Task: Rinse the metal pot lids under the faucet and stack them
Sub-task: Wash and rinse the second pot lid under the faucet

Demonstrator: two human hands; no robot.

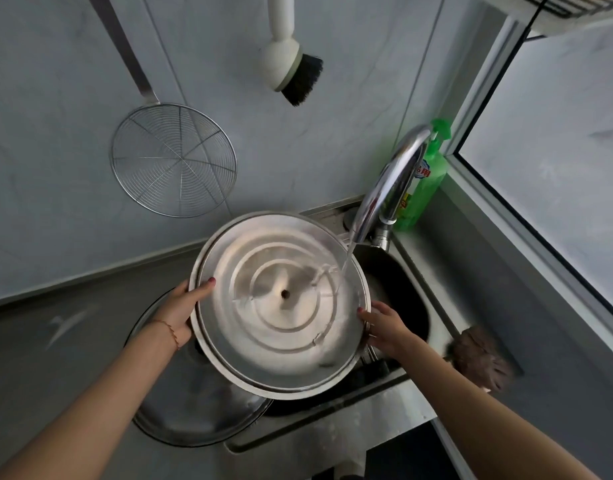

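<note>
A large metal lid (280, 304) is held tilted over the sink (407, 289), its hollow underside facing up toward the camera. The left hand (180, 317) grips the lid's left rim, thumb curled over the inner edge and fingers hidden behind. The right hand (384, 327) holds the opposite rim at the lower right, thumb on the inside, fingers wrapped behind the edge. The lid spans the space between the two hands. Water from the faucet (389, 181) strikes the lid's upper right part and runs across its ridged rings. A second lid (194, 410) lies flat on the counter (55, 358) at the sink's left edge, partly under the held one. A green soap bottle (428, 178) stands behind the faucet at the counter's back corner.
</note>
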